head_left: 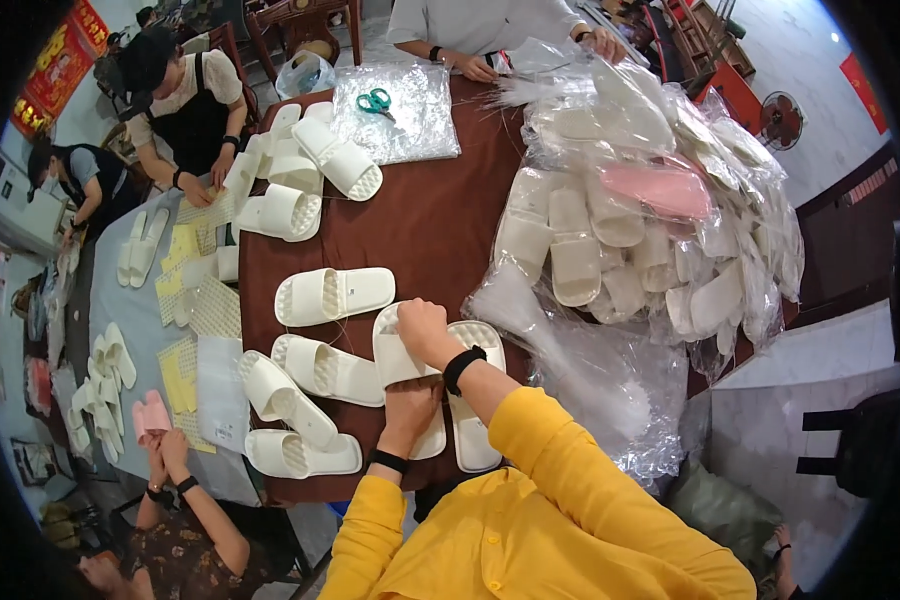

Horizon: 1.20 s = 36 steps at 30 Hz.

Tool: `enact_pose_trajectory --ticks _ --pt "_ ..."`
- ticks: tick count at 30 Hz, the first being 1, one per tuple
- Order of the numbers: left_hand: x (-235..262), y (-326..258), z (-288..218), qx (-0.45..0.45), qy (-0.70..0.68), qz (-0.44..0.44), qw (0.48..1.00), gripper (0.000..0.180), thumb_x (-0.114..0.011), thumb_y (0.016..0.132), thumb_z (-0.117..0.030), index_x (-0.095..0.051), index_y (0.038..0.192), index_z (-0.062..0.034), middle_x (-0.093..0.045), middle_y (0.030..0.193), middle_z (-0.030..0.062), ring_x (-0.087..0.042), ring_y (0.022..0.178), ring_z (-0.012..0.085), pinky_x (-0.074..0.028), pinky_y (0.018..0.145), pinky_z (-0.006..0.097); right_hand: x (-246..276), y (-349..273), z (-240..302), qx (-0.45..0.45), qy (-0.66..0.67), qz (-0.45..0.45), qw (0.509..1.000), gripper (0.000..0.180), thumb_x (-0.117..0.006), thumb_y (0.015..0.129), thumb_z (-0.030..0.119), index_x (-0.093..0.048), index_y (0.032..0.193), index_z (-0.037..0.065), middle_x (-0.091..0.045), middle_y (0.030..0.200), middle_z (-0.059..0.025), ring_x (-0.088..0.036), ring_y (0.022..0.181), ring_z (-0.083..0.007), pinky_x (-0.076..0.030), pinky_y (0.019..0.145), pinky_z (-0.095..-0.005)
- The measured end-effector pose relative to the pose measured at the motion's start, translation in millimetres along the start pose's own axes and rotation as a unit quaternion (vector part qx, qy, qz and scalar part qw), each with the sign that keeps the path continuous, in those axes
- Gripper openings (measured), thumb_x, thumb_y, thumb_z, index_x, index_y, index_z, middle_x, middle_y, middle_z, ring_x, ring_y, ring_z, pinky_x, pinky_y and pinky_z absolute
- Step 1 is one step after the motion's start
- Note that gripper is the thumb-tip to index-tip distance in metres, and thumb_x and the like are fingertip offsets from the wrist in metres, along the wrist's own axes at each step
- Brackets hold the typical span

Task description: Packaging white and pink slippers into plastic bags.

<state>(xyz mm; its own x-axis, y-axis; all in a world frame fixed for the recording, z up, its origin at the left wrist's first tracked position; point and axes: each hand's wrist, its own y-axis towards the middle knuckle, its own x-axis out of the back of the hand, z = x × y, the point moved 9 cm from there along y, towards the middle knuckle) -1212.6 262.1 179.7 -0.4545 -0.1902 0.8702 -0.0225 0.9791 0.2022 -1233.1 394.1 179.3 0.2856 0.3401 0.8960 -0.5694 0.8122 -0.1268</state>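
Note:
A white slide slipper (pixel 388 357) is between my hands at the table's front edge. My right hand (pixel 426 335) is closed at its upper right side, with the fingertips hidden. From below, my left hand (pixel 410 408) grips its lower end; those fingers are partly covered by the slipper. Under and beside my hands lies another white slipper (pixel 475 440), toe pointing away. To the left, several loose white slippers lie on the brown cloth, among them one slipper (pixel 362 291) lying sideways and another slipper (pixel 305 455) near the front edge.
A big heap of bagged slippers (pixel 575 265), one pair pink (pixel 658 190), covers the table's right side. Clear plastic bags (pixel 590 390) lie before it. Teal scissors (pixel 374 102) rest on flat bags (pixel 430 130) at the back. Co-workers sit left and across; one holds pink slippers (pixel 151 415).

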Motion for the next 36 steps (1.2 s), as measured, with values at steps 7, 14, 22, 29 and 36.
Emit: enact_pose_trajectory --ticks 7,14,22,29,36 --pt "-12 -21 7 0.059 0.074 0.134 0.986 0.024 -0.059 0.085 -0.020 -0.063 0.102 -0.0035 -0.062 0.103 0.0188 -0.057 0.101 0.0369 -0.046 0.085 0.046 23 -17 -34 -0.080 0.209 -0.069 0.972 0.015 -0.060 0.082 0.015 -0.066 0.087 0.002 -0.068 0.086 -0.0197 -0.065 0.083 -0.0385 -0.053 0.073 -0.0446" --pt "67 -53 10 0.147 -0.179 0.038 0.972 0.030 -0.055 0.076 0.004 -0.061 0.105 0.0011 -0.061 0.112 0.0194 -0.060 0.099 0.0378 -0.050 0.081 0.041 90 -49 -26 0.074 0.352 -0.062 0.931 0.013 -0.064 0.083 0.012 -0.063 0.087 -0.001 -0.066 0.080 -0.0170 -0.063 0.068 -0.0299 -0.049 0.063 -0.0372" --pt "82 30 0 0.169 -0.350 -0.146 0.910 0.020 -0.056 0.088 0.003 -0.063 0.107 0.0017 -0.068 0.087 0.0107 -0.065 0.078 0.0209 -0.051 0.070 0.030 94 -97 -11 0.126 0.373 -0.059 0.918 0.011 -0.065 0.086 0.009 -0.061 0.088 -0.001 -0.061 0.072 -0.0114 -0.057 0.062 -0.0149 -0.047 0.058 -0.0309" --pt "50 23 3 0.216 -0.465 -0.111 0.851 0.015 -0.059 0.091 -0.002 -0.064 0.104 0.0029 -0.070 0.090 0.0093 -0.065 0.079 0.0124 -0.052 0.073 0.026 72 -111 -35 0.106 0.517 -0.032 0.849 0.024 -0.066 0.084 0.004 -0.056 0.106 0.000 -0.061 0.096 -0.0065 -0.061 0.090 -0.0122 -0.050 0.076 -0.0261" --pt "53 18 -2 0.200 -0.429 -0.114 0.873 0.010 -0.060 0.090 -0.005 -0.067 0.096 0.0009 -0.071 0.084 0.0065 -0.065 0.077 0.0110 -0.051 0.071 0.026 60 -117 -49 0.096 0.667 -0.021 0.738 0.021 -0.060 0.090 -0.002 -0.050 0.109 -0.001 -0.053 0.116 -0.0097 -0.059 0.101 -0.0147 -0.050 0.089 -0.0278"
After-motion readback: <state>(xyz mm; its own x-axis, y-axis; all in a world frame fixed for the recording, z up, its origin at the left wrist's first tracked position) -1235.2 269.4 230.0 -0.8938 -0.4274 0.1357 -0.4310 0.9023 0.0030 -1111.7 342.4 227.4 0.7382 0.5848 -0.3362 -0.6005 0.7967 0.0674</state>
